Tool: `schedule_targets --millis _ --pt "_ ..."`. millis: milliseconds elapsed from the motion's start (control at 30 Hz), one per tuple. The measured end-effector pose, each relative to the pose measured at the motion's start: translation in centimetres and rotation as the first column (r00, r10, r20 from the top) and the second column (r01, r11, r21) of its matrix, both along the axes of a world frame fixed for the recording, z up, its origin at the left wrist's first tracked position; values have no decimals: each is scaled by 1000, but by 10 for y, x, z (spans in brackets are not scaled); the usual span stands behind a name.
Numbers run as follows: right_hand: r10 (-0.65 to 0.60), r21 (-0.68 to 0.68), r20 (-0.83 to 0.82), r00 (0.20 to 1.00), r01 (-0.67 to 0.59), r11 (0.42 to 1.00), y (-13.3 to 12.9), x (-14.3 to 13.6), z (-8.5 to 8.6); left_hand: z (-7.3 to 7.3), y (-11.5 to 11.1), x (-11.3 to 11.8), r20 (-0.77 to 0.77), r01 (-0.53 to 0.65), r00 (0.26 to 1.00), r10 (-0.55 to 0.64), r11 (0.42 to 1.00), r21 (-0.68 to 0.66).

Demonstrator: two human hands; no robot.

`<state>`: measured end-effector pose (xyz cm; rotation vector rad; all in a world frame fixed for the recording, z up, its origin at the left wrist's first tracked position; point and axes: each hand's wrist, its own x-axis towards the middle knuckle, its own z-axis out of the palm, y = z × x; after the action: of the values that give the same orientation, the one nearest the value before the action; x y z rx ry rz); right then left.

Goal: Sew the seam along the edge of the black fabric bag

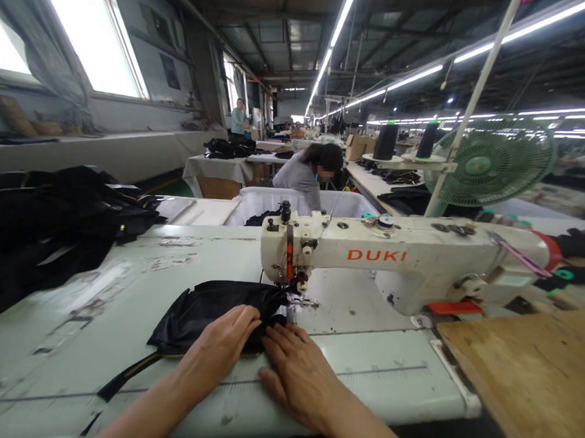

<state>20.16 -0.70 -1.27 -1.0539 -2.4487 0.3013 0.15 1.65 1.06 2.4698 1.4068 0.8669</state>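
Note:
A black fabric piece [190,312] lies on the pale green sewing table, its right end under the presser foot [299,301] of a white sewing machine [337,252]. From its lower left trails a narrow black strip [129,373] with a gold-coloured line, like zipper tape. My left hand [229,335] is closed on the fabric, fingers bent together, thumb mostly hidden. Close beside it, my right hand [296,369] lies flat with fingers stretched out, fingertips on the fabric's edge just in front of the presser foot. A small white patch [280,311] shows near the foot.
A heap of black fabric [56,229] covers the table's left. Behind the machine stands a white bin [254,199], with a person [300,173] bending beyond it. To the right are a wooden board [526,375], thread cones [387,142] and a green fan [491,163].

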Motion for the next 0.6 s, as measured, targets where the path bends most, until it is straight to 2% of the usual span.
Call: schedule_targets --millis 167,367,600 --pt "-207 61 -53 977 210 976 10 -1 -3 6 5 0 -2 -17 1000 18 998 52" --pt "-164 79 -35 986 166 983 21 -14 -19 10 14 -1 -136 56 990 -39 991 119" --pt "-143 122 -35 989 146 982 18 -19 -29 0 6 3 -306 110 947 -93 993 41"
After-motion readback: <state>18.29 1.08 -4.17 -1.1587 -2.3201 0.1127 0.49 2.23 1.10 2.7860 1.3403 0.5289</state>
